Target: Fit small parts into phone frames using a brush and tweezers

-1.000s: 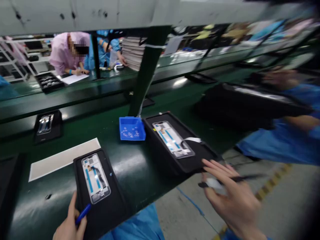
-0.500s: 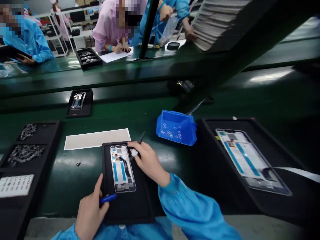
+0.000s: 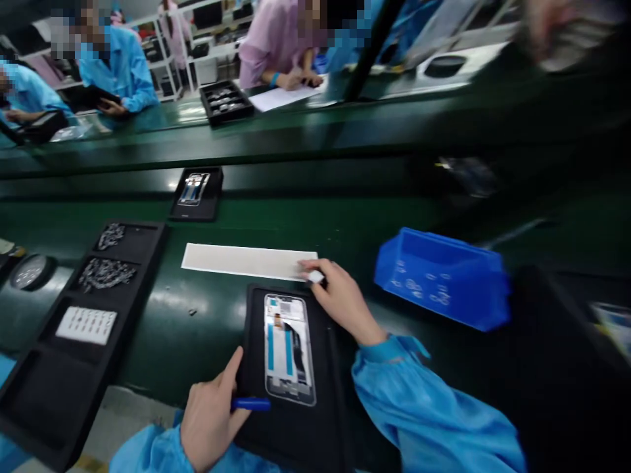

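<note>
Plainly, the relation we would watch is between the phone frame [image 3: 280, 348] and our two sets of fingers. It lies in the black tray [image 3: 290, 437], set toward the far edge, and its long axis runs from far edge to near, along the tray's sides. Our right hand [image 3: 348, 302] is just past the tray's far right corner, so from its fingertips the frame lies back toward us and a little to the left. Those fingers are pinched on a small white-and-black piece [image 3: 316, 277], too blurred for us to name, over the right end of the pale strip [image 3: 236, 259]; we cannot tell whether they touch it. That strip lies on the worktop [image 3: 197, 348] beyond the tray's far edge, nearly square to the frame's length.

Our left hand [image 3: 207, 417] is at the tray's left edge, index finger stretched along it, the others curled around a blue pen-like tool [image 3: 254, 404]. From there the frame lies to the right, and the tool's tip puts this hand nearer to its lower left corner.
</note>
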### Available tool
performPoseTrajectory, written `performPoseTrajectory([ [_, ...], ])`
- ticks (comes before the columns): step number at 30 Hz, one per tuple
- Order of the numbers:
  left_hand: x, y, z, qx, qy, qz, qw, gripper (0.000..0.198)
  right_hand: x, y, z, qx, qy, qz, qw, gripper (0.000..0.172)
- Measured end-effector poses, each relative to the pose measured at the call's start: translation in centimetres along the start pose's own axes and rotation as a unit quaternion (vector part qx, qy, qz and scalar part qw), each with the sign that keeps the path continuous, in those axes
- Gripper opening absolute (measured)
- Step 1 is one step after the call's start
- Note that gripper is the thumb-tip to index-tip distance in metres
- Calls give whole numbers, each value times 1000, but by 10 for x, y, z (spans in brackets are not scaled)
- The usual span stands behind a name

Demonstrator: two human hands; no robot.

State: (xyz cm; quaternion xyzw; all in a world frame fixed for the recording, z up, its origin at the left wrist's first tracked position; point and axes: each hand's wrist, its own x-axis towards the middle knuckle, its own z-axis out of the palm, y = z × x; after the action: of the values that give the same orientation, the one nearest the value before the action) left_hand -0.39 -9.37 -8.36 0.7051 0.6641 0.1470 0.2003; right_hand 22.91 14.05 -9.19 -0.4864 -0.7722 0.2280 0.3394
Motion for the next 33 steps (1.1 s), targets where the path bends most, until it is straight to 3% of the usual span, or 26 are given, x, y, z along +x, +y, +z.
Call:
performPoseTrajectory([
  [2, 7, -4, -14, -35, 29, -40, 998, 53, -9, -4, 1, 11, 43, 2, 999, 15],
  [5, 20, -27, -40, -41, 132, -92, 986, 23, -19, -22, -2, 36, 104, 0, 994, 14],
  [7, 32, -45, -52, -21, 179, -115, 977, 21, -23, -42, -4, 61, 94, -13, 994, 12],
  [9, 45, -60, -57, -1, 190, -133, 973, 23, -23, -63, -7, 90, 41, -29, 995, 12],
  [14, 65, -72, -57, -17, 163, -154, 974, 16, -18, -105, 6, 145, -141, -52, 978, 17],
  [18, 68, -62, -63, -169, 136, -166, 962, 21, -18, -127, 37, 198, -211, -32, 957, 21],
  [24, 71, -45, -72, -382, 19, -223, 896, 32, -24, -142, 70, 308, -187, -8, 933, 17],
  [33, 76, -40, -69, -457, -24, -238, 857, 42, -31, -136, 74, 310, -141, -50, 939, 14],
])
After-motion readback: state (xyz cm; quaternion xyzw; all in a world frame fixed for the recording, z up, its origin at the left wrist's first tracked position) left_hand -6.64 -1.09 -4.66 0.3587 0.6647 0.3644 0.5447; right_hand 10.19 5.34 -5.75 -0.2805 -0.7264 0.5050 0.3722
